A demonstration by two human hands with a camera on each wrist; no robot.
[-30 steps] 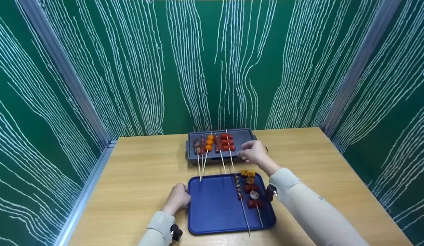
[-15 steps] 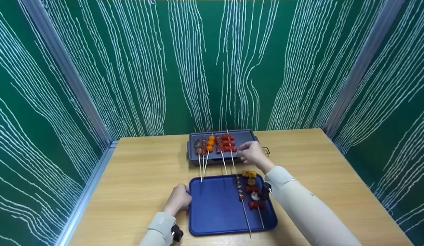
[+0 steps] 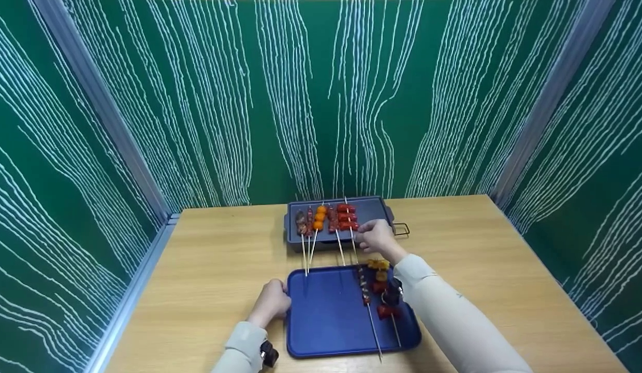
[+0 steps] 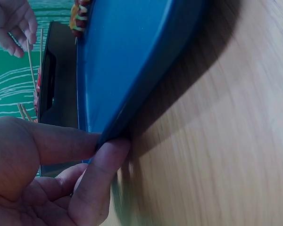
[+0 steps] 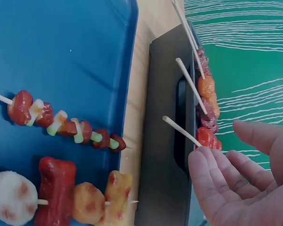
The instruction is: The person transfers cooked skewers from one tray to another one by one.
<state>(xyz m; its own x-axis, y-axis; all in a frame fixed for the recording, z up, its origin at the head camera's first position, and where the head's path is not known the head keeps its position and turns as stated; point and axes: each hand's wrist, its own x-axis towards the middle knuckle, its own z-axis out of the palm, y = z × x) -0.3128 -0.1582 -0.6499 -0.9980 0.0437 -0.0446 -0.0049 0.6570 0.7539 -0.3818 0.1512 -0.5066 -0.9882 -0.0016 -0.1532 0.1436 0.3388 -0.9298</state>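
My left hand [image 3: 272, 299] pinches the left rim of a blue tray [image 3: 326, 321]; in the left wrist view, thumb and finger [image 4: 114, 153] clasp its edge. My right hand [image 3: 377, 237] hovers at the front right of a dark grill pan [image 3: 373, 207], beside the stick of a red sausage skewer [image 3: 347, 217]. In the right wrist view its thumb stands apart from the half-bent fingers [image 5: 205, 174], with nothing between them. The fingertips come close to that stick. On the tray's right side lie a thin meat-and-green skewer [image 5: 63, 120] and a mixed skewer [image 5: 56, 188], partly behind my right wrist in the head view.
Left of the red sausages, the pan bears another meat skewer [image 3: 333, 218], an orange ball skewer [image 3: 319, 217] and two darker meat skewers [image 3: 301, 223]. Their sticks jut over the pan's front edge toward the tray. A wire handle [image 3: 402, 229] sticks out at the pan's right.
My right hand has moved a little left and down, closer to the red sausage skewer's stick, uncovering the pan's wire handle. The left hand keeps its hold on the tray rim.
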